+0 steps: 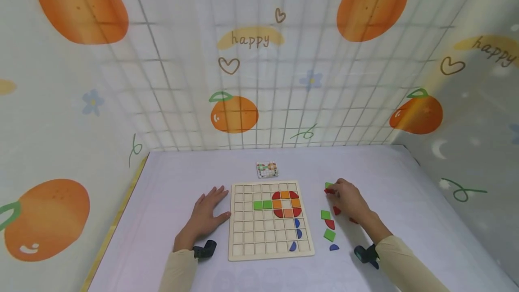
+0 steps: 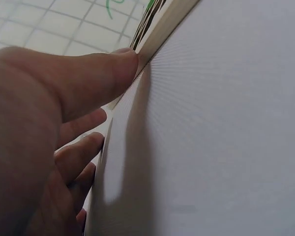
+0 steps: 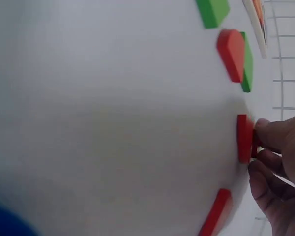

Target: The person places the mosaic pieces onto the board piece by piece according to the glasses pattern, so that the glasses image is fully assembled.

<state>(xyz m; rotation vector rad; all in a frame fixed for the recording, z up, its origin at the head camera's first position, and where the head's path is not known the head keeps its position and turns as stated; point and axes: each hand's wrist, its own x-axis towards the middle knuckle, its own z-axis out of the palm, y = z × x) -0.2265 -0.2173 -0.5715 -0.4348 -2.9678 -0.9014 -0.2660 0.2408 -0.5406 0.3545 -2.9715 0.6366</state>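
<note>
A square wooden grid board (image 1: 259,239) lies flat on the table, with orange and red tiles in a ring, two green squares (image 1: 262,205) left of it, and several blue half-circles (image 1: 298,223) below. My left hand (image 1: 207,215) rests at the board's left side, fingers spread, its thumb (image 2: 98,73) touching the board's edge. To the right of the board, my right hand (image 1: 349,199) pinches a red quarter-circle piece (image 3: 255,142) between thumb and fingers, low near the tabletop. Another red piece (image 3: 244,138) lies just in front of those fingertips. A green square (image 1: 329,185) is partly hidden behind them.
Loose green squares (image 1: 330,235), red quarter-circles (image 1: 330,224) and a blue half-circle (image 1: 334,247) are scattered right of the board. A small pattern card (image 1: 267,170) lies beyond the board's far edge. A printed curtain (image 1: 259,75) stands behind the table.
</note>
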